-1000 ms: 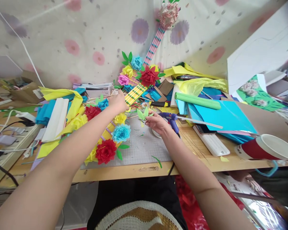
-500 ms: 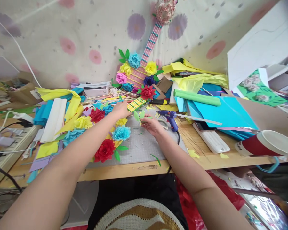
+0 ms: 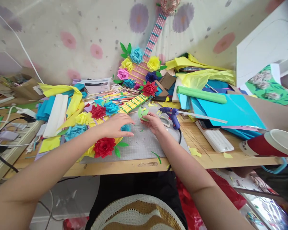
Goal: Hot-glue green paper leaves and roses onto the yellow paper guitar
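Note:
My right hand (image 3: 153, 122) pinches a light green paper leaf sprig (image 3: 142, 112) over the grey cutting mat (image 3: 144, 147). To its left my left hand (image 3: 118, 125) hovers with thumb and fingers apart, holding nothing. Beneath that hand lies a yellow paper guitar with a striped neck (image 3: 132, 103), partly hidden by the hand and forearm. Paper flowers cover its body, among them a large red flower (image 3: 104, 147) with green leaves (image 3: 120, 147) beside it. A blue flower (image 3: 126, 127) shows only in part behind my left fingers.
A purple glue gun (image 3: 171, 115) lies right of my right hand, its cord running to the table edge. Behind stands a pink paper guitar (image 3: 153, 40) with flowers. Blue sheets (image 3: 213, 108), a green roll (image 3: 201, 94), a white power bank-like box (image 3: 214, 137) and a red-white cup (image 3: 266, 143) are at right.
My left hand has let go of the yellow guitar's neck and moved back toward me, its fingers now apart. My right hand still holds the leaf sprig in nearly the same spot.

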